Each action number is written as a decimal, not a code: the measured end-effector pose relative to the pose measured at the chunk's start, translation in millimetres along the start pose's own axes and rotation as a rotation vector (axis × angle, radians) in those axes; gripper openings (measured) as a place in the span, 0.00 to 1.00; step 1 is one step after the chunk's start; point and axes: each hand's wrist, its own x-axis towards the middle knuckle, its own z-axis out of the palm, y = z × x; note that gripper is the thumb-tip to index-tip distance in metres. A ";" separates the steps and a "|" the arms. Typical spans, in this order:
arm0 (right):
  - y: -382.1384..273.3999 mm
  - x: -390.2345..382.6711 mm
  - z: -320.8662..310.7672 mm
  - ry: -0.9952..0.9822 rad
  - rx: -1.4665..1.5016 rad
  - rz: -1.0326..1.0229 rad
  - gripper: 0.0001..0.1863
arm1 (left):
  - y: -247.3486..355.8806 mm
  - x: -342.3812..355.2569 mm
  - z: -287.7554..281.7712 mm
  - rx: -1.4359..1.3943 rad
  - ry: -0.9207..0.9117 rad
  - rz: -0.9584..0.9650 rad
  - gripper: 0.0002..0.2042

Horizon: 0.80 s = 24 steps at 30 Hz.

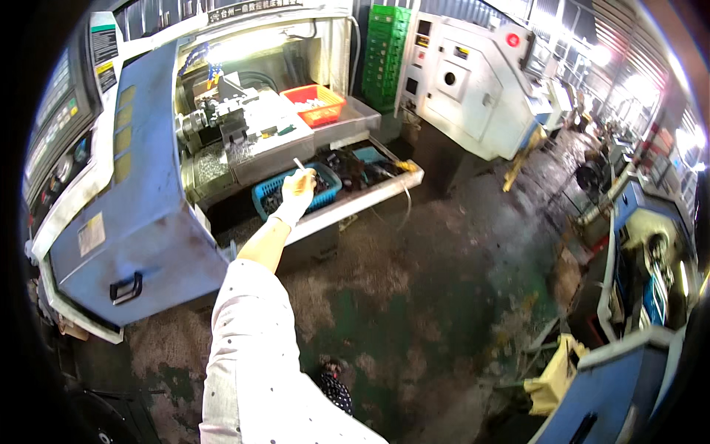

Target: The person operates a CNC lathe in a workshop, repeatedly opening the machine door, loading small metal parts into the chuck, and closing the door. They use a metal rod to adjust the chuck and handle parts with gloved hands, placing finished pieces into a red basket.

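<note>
My left hand [299,192] reaches forward on a bent arm in a white dotted sleeve. Its fingers are closed, pinching a short pale rod [298,162] whose end sticks up past the fingertips. Just below the hand, a blue plastic basket [260,200] holds small dark parts, partly covered by the fingers. The basket rests in the front tray [355,206] of a lathe. Inside the lit machine I see the chuck [194,124], and an orange-red basket [330,113] with pale pieces sits on the ledge to its right. My right hand is out of view.
The lathe's blue sliding door [140,214] and control panel [63,122] are at the left. Stacked green crates [386,55] and a white machine [473,85] stand behind. Another blue machine [614,392] is at lower right, by a yellow bag [553,381]. The floor [444,296] looks stained.
</note>
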 end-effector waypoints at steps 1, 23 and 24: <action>-6.4 25.5 20.9 0.004 -0.014 -0.013 0.15 | -34.5 28.3 19.6 0.095 0.061 -0.057 0.06; -25.3 128.4 105.9 0.165 -0.279 -0.027 0.16 | -171.0 147.6 106.0 -0.136 0.399 -0.791 0.15; -21.6 113.9 93.4 0.204 -0.286 -0.009 0.16 | -151.3 139.4 111.7 -0.188 0.525 -0.545 0.15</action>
